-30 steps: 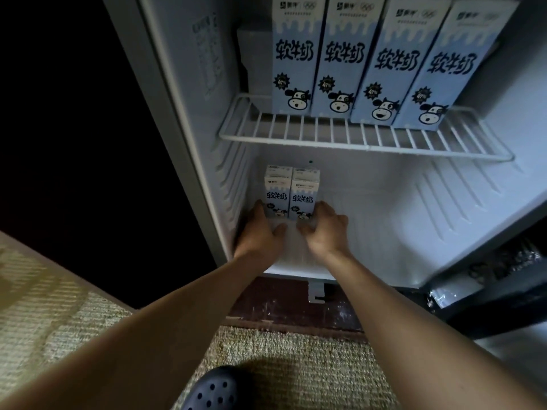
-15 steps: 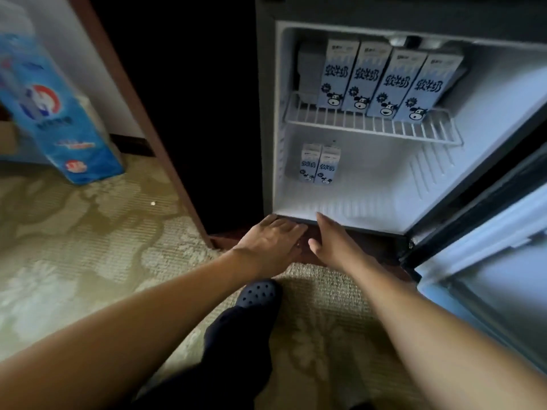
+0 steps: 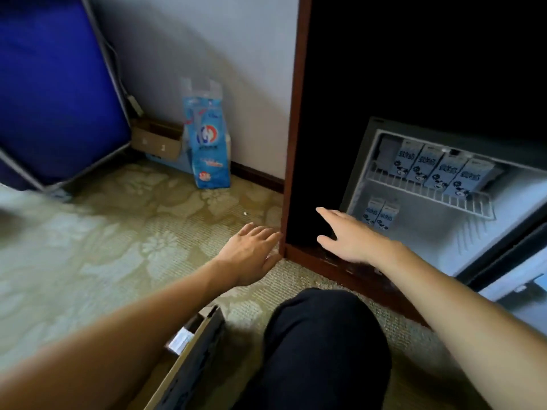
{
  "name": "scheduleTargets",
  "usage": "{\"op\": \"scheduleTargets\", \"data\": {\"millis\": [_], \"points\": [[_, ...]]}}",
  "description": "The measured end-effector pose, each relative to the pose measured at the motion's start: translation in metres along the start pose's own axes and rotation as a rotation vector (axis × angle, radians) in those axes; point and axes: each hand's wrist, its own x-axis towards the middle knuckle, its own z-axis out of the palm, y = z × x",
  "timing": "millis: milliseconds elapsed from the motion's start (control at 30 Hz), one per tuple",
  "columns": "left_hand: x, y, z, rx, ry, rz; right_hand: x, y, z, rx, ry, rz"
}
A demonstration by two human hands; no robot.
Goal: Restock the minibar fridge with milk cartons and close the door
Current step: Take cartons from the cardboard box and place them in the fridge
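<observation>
The minibar fridge (image 3: 420,232) stands open at the right inside a dark wooden cabinet. Several blue-and-white milk cartons (image 3: 438,170) lean in a row on its wire shelf (image 3: 429,190). Two smaller milk cartons (image 3: 380,214) stand side by side on the fridge floor at the back left. My left hand (image 3: 251,253) hovers over the carpet with fingers straight and holds nothing. My right hand (image 3: 349,235) is held out in front of the cabinet's dark gap, fingers spread, empty. The fridge door (image 3: 515,279) hangs open at the far right.
A cardboard box edge (image 3: 192,350) lies by my left forearm, near my dark-trousered knee (image 3: 322,344). A blue plastic pack (image 3: 208,143) and a small cardboard box (image 3: 157,140) lean against the wall. A blue pad (image 3: 53,90) fills the upper left. Patterned carpet (image 3: 118,238) covers the floor.
Both hands have left the two lower cartons and drawn back out of the fridge. My view has swung left and away, so the fridge now sits at the right.
</observation>
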Motion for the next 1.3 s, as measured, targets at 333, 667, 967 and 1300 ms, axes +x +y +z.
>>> {"op": "scheduleTargets", "data": {"millis": [333, 667, 967, 1300], "points": [[-0.155, -0.059, -0.037, -0.031, -0.033, -0.29, 0.007, -0.149, -0.002, -0.168, -0.134, -0.226], [-0.27, -0.067, 0.034, -0.168, -0.081, -0.553, 0.028, -0.258, 0.141, -0.167, -0.29, -0.271], [-0.279, -0.067, 0.112, -0.266, -0.122, -0.612, 0.042, -0.255, 0.229, -0.117, -0.502, -0.13], [-0.253, -0.072, 0.166, -0.194, -0.148, -0.558, 0.05, -0.258, 0.262, -0.155, -0.49, -0.141]]}}
